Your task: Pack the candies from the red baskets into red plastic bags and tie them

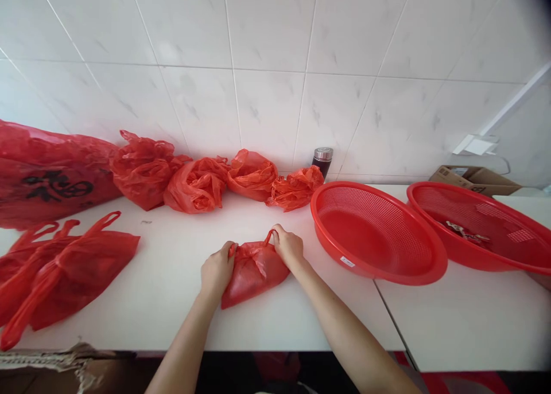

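Observation:
A red plastic bag (258, 273) lies on the white table in front of me, gathered at its top. My left hand (217, 269) is closed on the bag's upper left corner, with a bit of red plastic showing at the thumb. At the upper right, my right hand (287, 245) pinches a thin handle loop of the same bag and draws it up. What the bag contains cannot be seen.
Several bunched red bags (198, 184) line the tiled wall beside a dark flask (322, 160). Flat red bags (86, 273) lie at left, near a large printed bag (55, 179). Two red baskets, a nearer one (379, 276) and a farther one (473, 262), and a cardboard box (495, 183) stand at right.

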Motion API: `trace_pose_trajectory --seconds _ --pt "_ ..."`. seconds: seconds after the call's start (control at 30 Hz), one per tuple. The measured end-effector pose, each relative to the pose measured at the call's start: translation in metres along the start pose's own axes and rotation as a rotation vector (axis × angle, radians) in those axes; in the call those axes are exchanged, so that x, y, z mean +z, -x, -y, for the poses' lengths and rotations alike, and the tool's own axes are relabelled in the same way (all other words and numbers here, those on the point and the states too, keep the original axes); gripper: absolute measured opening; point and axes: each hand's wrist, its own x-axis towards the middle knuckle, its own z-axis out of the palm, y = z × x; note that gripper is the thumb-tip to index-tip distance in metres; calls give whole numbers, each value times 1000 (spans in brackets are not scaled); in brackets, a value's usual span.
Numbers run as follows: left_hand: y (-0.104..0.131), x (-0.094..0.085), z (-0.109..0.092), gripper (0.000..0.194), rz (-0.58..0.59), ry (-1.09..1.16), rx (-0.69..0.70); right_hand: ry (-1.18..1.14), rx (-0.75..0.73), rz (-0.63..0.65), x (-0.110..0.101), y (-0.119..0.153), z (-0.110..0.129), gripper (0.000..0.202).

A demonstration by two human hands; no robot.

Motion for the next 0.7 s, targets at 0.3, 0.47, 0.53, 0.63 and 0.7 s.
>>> trace_pose_trajectory --seconds 0.3,0.47,0.53,0.63,0.7 --pt "-30 5 -3 43 62 -217 97 88 -25 -47 18 -17 0 23" --pt "-34 7 -2 42 50 -254 106 101 -22 -55 22 -24 -1 24" --pt "-35 9 -2 40 46 -261 105 98 -17 -57 23 -25 -2 24" --pt "-36 9 -2 40 28 -265 95 80 -4 -67 23 -25 -2 24" --pt "-36 9 -1 40 15 -262 76 61 18 -80 22 -24 -3 24"
